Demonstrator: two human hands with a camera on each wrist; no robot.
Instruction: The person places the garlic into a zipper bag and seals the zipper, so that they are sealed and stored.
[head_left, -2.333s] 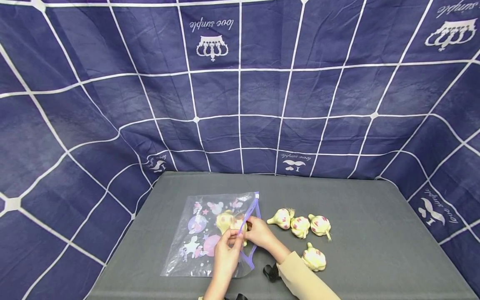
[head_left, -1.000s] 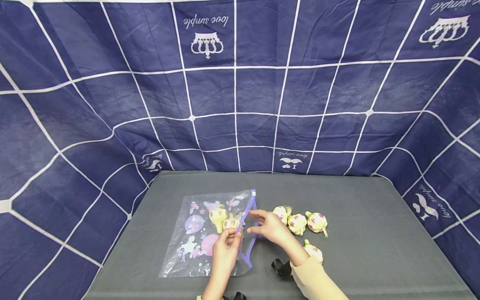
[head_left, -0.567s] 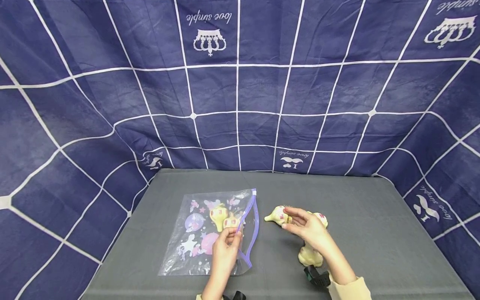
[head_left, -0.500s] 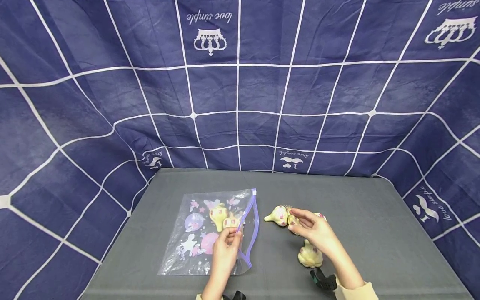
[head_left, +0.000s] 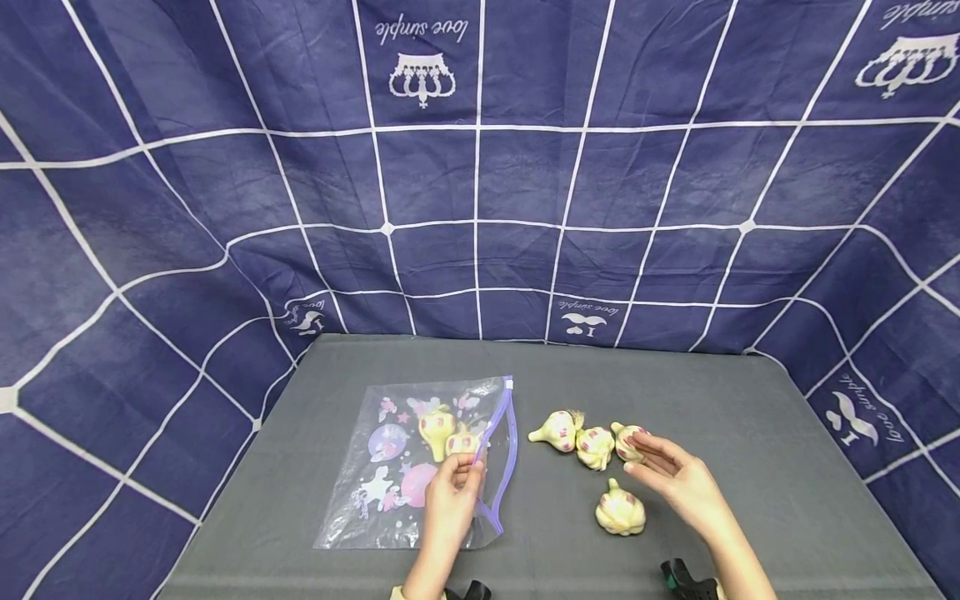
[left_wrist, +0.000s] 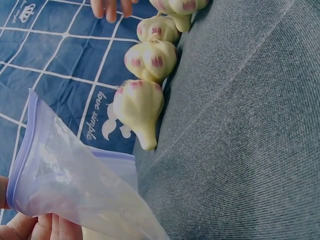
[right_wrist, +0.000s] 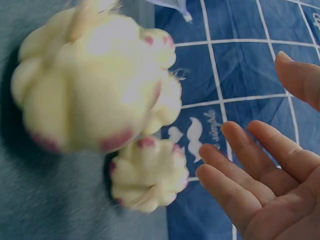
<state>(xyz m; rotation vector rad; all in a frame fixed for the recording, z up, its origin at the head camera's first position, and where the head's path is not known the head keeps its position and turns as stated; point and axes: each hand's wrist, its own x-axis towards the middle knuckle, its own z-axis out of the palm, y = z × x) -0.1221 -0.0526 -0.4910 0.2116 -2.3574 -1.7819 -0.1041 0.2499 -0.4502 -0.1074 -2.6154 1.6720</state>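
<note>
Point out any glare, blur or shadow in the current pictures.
Left wrist view: white glare on the plastic bag; right wrist view: nearest garlic bulb blurred, washed out near its top, dark shadow along its left; head view: printed lines on the blue cloth fairly crisp.

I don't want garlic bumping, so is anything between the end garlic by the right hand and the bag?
Yes: the middle garlic and left garlic sit between the end garlic and the bag. Nothing visible blocks the right hand from the end garlic.
</note>
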